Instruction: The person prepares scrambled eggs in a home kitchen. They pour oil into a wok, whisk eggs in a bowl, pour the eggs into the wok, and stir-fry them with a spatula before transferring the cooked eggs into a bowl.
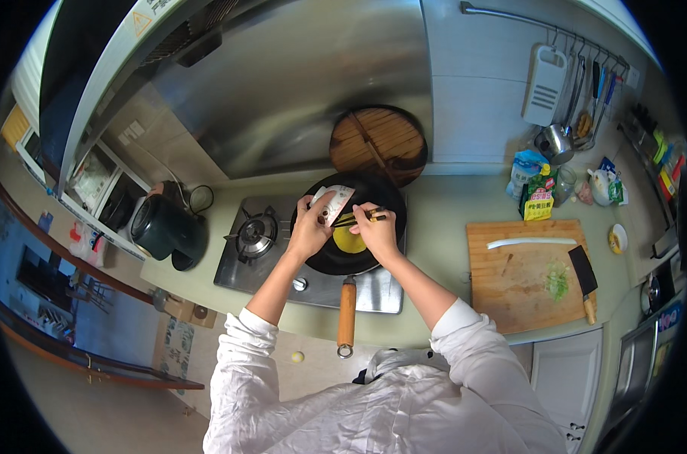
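Note:
My left hand [310, 228] holds a small white patterned bowl [338, 204], tilted over a black wok [315, 258] on the gas stove [247, 272]. Dark chopsticks [372, 214] are gripped in my right hand [377, 232], their tips at the bowl's lower edge. Yellow egg mixture [350, 238] lies in the bottom of the wok, below both hands. The wok's wooden handle [347, 312] points towards me. Whether anything is left inside the bowl cannot be told.
Right of the stove, a wooden cutting board [514, 306] bears a scallion stalk [531, 242], chopped scallion [557, 281] and a cleaver [583, 269]. A wooden lid [377, 142] leans on the backsplash. Seasoning pouches [539, 193] stand behind the board; a dark appliance [170, 230] stands left.

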Available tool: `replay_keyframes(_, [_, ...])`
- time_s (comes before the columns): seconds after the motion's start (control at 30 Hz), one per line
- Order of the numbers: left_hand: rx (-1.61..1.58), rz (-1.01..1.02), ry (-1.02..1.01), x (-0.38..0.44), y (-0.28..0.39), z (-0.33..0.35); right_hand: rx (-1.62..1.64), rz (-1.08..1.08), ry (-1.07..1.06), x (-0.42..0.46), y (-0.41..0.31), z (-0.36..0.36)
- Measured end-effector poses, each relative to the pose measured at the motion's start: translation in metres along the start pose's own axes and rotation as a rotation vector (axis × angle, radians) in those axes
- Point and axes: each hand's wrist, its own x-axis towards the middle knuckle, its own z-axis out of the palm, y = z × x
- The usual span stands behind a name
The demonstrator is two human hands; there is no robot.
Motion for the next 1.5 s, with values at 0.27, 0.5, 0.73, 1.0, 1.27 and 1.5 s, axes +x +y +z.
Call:
replay_keyframes(0.27, [-0.014, 0.003, 0.042, -0.007, -0.017, -0.003, 0.103, 0.099, 0.229, 0.024, 0.019, -0.007])
replay_keyframes(0.5, [-0.072, -0.141, 0.184, -0.004, -0.032, -0.021, -0.24, 0.145, 0.123, 0.03, 0.036, -0.03])
replay_keyframes(0.73, [-0.086, -0.144, 0.183, 0.006, -0.027, -0.028, -0.427, -0.078, -0.057, 0.031, 0.019, -0.024])
replay_keyframes(1.0, [-0.156, -0.207, 0.155, -0.004, -0.047, -0.016, -0.446, -0.031, -0.056, 0.027, 0.02, -0.04])
replay_keyframes(1.27, [-0.15, -0.187, 0.125, -0.001, -0.047, -0.014, -0.375, 0.204, -0.077, 0.01, 0.015, -0.049])
replay_keyframes(1.5, [-0.167, -0.181, 0.078, 0.002, -0.05, -0.005, -0.333, 0.276, -0.046, 0.006, 0.027, -0.043])
